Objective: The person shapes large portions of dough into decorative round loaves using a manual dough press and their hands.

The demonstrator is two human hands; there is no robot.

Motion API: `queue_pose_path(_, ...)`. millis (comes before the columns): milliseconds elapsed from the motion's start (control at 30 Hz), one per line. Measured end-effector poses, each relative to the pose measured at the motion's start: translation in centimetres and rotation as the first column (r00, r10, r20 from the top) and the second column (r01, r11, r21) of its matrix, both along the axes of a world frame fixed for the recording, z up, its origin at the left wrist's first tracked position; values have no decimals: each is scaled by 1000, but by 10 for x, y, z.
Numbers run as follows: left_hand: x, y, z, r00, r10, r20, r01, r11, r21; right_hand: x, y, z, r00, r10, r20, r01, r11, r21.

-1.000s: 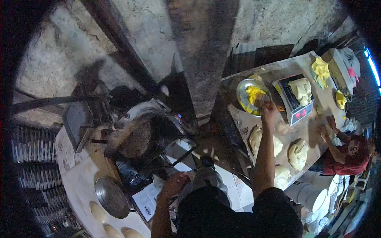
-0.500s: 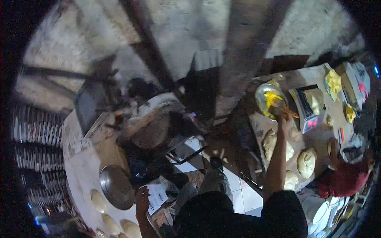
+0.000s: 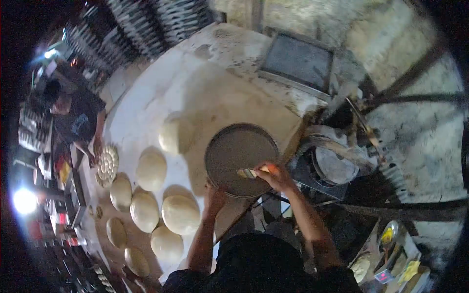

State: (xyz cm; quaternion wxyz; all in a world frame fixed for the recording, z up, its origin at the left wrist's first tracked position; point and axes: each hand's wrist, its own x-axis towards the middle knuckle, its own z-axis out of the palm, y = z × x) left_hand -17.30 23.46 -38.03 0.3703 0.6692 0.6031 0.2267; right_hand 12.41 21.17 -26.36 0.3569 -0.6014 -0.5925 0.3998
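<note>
R hand (image 3: 277, 177) has its fingers closed round the handle of the brush (image 3: 250, 173), bristles over the pan (image 3: 229, 154), pointing L; can't tell if they touch the base. Pan sits flat on the table (image 3: 215, 83), nr its edge. L hand (image 3: 215, 196) is at the pan's near-L rim; can't tell how its fingers grip.

Dough balls (image 3: 181, 215) lie L of the pan, some touching or nearly so. Beyond them, a co-worker (image 3: 78, 117) has hands at a round of dough pcs (image 3: 107, 167). Tray (image 3: 298, 61) is at the table's far R, stove (image 3: 337, 163) R of the pan. Bowl (image 3: 389, 235) w/ yellow stuff is lower R, nr a lit scale (image 3: 384, 277).
</note>
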Motion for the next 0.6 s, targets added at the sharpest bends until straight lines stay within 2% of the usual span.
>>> queue_pose_path(33, 2, 0, -3, 993, -61, -97, 66, 996, 53, -5, 39, -28, 968, 39, 247, -24, 998, -64)
queue_pose_path(67, 5, -6, 13, 998, -25, -55, 23, 999, -37, -12, 71, -49, 875, 94, 474, -36, 991, -128)
queue_pose_path(167, 15, -12, 27, 997, 50, 54, -42, 991, -127, -35, 133, -22, 880, -90, 467, 43, 993, 109)
queue_pose_path(200, 14, -17, 26, 995, 60, 85, -49, 990, -131, -51, 134, -40, 884, -60, 463, 14, 995, 104)
queue_pose_path(267, 10, -20, 19, 991, 100, 93, -68, 953, -294, -91, 118, -86, 892, -17, 452, -26, 996, 88)
queue_pose_path(300, 11, -15, 16, 988, 117, 98, -74, 932, -356, -111, 98, -64, 857, 157, 490, -212, 976, 58)
queue_pose_path(333, 10, -12, 16, 985, 109, 137, -57, 939, -338, -127, 81, -34, 794, 317, 519, -383, 923, 23)
queue_pose_path(400, 9, -14, 14, 967, 126, 220, -47, 941, -334, -106, 72, -21, 912, 375, 169, -364, 927, -94)
queue_pose_path(433, 9, -15, 12, 953, 149, 264, -50, 936, -347, -87, 65, -17, 932, 363, -21, -362, 920, -148)
queue_pose_path(500, 11, -12, -12, 869, 257, 424, -46, 893, -447, -31, 69, -34, 981, 3, 193, 21, 992, -123)
queue_pose_path(533, 13, -9, -23, 788, 329, 520, -29, 864, -503, -20, 64, -38, 943, -37, 330, 56, 997, -48)
queue_pose_path(567, 17, -6, -35, 634, 419, 649, 29, 827, -562, -10, 57, -40, 887, -92, 453, 87, 996, 33)
queue_pose_path(600, 20, -7, -40, 600, 429, 675, 19, 837, -548, -1, 45, -42, 811, -164, 561, 119, 986, 116)
